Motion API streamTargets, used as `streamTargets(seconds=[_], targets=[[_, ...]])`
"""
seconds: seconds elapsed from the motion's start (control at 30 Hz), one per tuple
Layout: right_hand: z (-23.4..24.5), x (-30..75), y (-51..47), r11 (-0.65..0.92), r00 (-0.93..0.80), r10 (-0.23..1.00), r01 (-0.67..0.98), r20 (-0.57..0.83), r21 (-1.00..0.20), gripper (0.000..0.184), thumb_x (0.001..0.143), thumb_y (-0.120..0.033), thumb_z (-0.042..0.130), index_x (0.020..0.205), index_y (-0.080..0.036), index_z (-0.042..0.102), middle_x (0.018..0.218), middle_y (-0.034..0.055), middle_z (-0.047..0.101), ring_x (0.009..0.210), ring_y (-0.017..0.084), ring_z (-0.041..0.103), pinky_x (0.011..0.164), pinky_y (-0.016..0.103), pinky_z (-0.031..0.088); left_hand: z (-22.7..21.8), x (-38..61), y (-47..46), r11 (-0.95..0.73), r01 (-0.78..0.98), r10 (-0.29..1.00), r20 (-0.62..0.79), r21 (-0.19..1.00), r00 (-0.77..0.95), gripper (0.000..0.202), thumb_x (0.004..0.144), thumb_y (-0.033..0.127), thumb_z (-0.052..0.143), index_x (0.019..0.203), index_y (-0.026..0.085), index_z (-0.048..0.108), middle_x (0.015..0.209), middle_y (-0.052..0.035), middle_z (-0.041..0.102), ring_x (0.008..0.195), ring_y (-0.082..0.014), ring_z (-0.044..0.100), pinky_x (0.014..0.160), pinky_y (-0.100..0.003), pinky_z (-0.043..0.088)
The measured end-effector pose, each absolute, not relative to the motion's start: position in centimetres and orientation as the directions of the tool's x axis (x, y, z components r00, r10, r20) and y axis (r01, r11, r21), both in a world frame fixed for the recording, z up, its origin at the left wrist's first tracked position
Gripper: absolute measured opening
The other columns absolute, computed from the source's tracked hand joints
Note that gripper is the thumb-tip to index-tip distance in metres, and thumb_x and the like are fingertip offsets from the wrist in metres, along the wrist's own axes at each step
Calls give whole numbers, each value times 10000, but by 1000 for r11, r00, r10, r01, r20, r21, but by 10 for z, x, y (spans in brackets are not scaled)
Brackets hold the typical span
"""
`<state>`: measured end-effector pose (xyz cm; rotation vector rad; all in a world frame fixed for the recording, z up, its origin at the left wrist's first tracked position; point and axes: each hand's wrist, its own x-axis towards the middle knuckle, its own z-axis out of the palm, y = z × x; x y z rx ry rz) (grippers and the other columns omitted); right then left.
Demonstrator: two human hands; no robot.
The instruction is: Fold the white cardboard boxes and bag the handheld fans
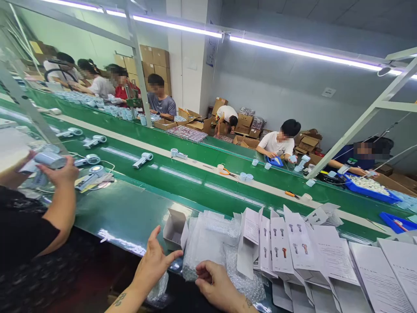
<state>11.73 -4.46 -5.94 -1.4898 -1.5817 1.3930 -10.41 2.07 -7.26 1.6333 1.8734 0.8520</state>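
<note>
My left hand (156, 261) is raised at the table's front edge, thumb and fingers spread, with nothing in it. Just beyond it stands an open white box (175, 229). My right hand (216, 280) is loosely curled in front of a pile of clear bubble-wrap bags (211, 243). A gap shows between its thumb and fingers, and no held thing is visible. Whether it touches the bags I cannot tell. Right of the bags, several printed white cartons (283, 248) stand in a row with flaps up.
A co-worker's hands (61, 171) at the left hold a pale cylindrical part. Handheld light-blue devices (143, 160) lie spaced along the green conveyor (182, 174). Orange-handled pliers (226, 172) and small cups (246, 177) sit on the middle strip. Across the line, several people work beside blue trays (371, 191).
</note>
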Motion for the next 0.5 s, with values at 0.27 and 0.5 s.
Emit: streamTargets(seconds=[0.27, 0.5], targets=[[-50, 75, -20, -478, -514, 690, 204, -509, -854, 736, 658, -522, 746, 1214, -179, 408, 736, -42, 607, 534, 125, 601, 524, 270, 505, -31, -96, 0, 134, 371, 912, 33, 919, -409, 884, 685, 714, 551, 1320, 166, 272, 1223, -155, 480, 726, -194, 547, 703, -435, 547], [-41, 44, -26, -470, -557, 682, 163, -474, -867, 596, 646, -461, 751, 1114, -203, 488, 697, -60, 585, 512, 98, 541, 525, 243, 453, -6, -92, -41, 238, 221, 867, -105, 946, -486, 684, 574, 636, 646, 1073, 189, 509, 1098, -126, 589, 916, -273, 574, 762, -411, 517]])
